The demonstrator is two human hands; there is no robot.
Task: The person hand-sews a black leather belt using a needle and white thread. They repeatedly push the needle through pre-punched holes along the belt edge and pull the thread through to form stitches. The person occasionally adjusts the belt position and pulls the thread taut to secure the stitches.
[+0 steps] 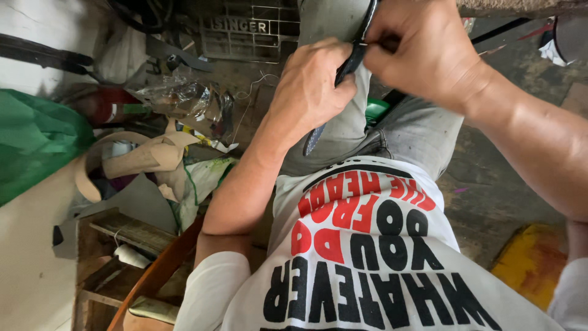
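Seated person, head view looking down over a white printed shirt [367, 245] and grey trousers [392, 132].

Left hand [309, 89]: forearm rises from lower left, wrist straight, fingers curled shut around a dark strap [343, 70], knuckles toward the camera. Right hand [422, 49]: forearm comes in from the right edge, hand bent over the strap's upper stretch, thumb and fingertips pinching it just above the left hand (the two hands nearly touch).

Room: hands work over the lap, close against the top edge of the view. To the left, crowded ground: tan leather scraps [147, 156], crumpled clear plastic [177, 95], green cloth [33, 138], a wooden crate [116, 263]. To the right, bare floor and a yellow patch [533, 263].

Strap: runs diagonally from the top, through both grips, its lower end hanging free below the left fist against the trousers. A small green object [376, 110] sits just behind the thigh.
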